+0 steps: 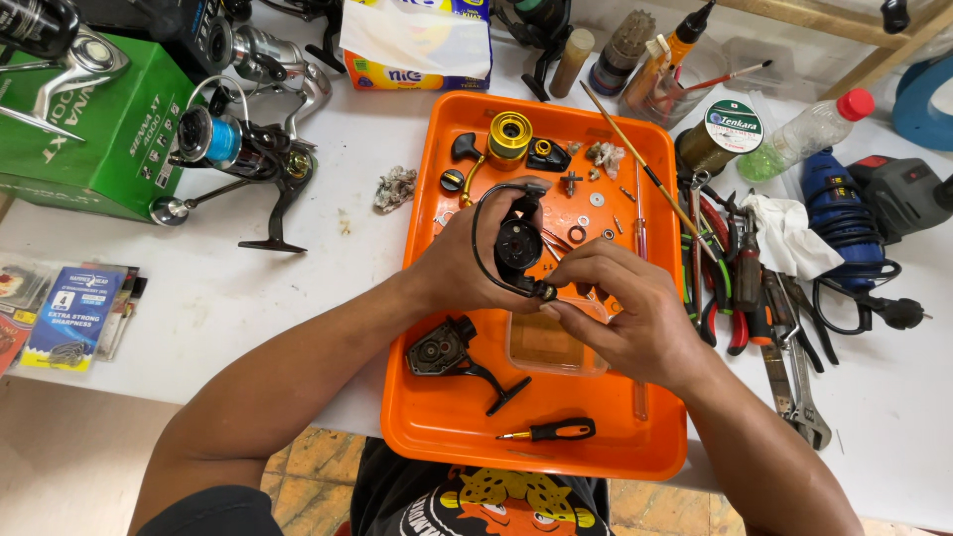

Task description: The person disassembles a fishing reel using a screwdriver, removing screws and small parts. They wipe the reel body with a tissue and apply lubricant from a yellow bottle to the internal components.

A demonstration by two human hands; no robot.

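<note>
At the far left of the desk (298,288) a green box (99,129) sits beside an assembled spinning reel (243,154) with blue line, well apart from the work; over the orange tray (447,427) the left hand (457,268) wraps around the back of a black reel rotor (518,243), its fingers curled and pressed on the body, so the part hangs above the tray and touches nothing below; the rotor looks like rigid moulded plastic or light alloy, light for its bulk, possibly slick with grease, and best held by the solid hub as it is now; its thin wire bail (480,238) arcs out to the left and would likely bend if squeezed, so it is no place to grip; the right hand (620,308) has thumb and fingertips pinched together at the small fitting on the rotor's lower end; below lie the black reel body (452,352) and a small orange-handled screwdriver (551,432); right of the tray, pliers (730,298) and a white rag (789,238) rest on the desk.
</note>
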